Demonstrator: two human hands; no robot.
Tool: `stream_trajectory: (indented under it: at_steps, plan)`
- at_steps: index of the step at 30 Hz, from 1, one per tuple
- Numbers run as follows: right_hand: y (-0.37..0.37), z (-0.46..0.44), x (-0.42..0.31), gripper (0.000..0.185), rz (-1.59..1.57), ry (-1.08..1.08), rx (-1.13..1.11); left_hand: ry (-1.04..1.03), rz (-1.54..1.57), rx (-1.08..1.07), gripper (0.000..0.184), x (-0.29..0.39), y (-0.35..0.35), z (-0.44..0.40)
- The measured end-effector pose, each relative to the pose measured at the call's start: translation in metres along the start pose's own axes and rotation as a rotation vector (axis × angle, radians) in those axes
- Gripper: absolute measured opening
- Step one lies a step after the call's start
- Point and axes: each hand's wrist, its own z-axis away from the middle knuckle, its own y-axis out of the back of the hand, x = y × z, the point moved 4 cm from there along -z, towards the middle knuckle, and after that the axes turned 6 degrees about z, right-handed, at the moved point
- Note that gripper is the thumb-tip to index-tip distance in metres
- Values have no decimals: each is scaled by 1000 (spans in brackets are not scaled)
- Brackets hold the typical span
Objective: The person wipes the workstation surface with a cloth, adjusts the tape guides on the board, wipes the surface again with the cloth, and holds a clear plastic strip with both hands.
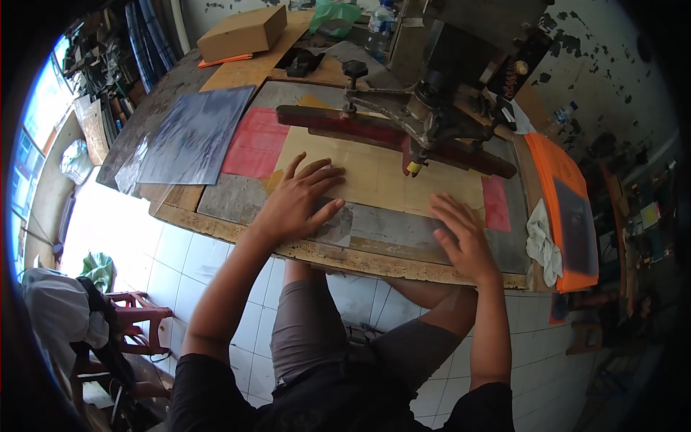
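A pale yellow sheet [381, 173] lies flat on the grey metal plate [389, 229], over red material [255, 144] that shows at both ends. My left hand [301, 200] rests on the sheet's left part, fingers spread. At its near right edge is my right hand [463, 236], fingers stretched out and holding nothing. Just beyond both hands, a dark red press bar [338, 122] crosses above the sheet, hanging from a metal press head [425, 108]. Part of the sheet is hidden behind the bar.
Transparent plastic sheets [198, 137] lie at the left of the table. Orange folders [558, 194] and a white cloth [543, 241] are at the right edge. A cardboard box [242, 34] and a water bottle [380, 30] stand behind. A red stool [140, 320] is on the floor.
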Motion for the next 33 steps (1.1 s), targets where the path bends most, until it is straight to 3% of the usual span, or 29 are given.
stream_trajectory:
  at_steps: [5, 8, 14, 33]
  plan:
    - [9, 22, 55, 40, 51, -118, 154, 11, -27, 8, 64, -1, -1, -1]
    - [11, 29, 56, 40, -113, -213, 205, 10, -28, 13, 66, -1, -2, -1]
    - [9, 28, 48, 41, 51, -112, 166, 29, -39, -5, 68, -2, -3, -1]
    - [7, 29, 45, 45, 37, -149, 177, 42, -30, 28, 63, 4, 1, 2]
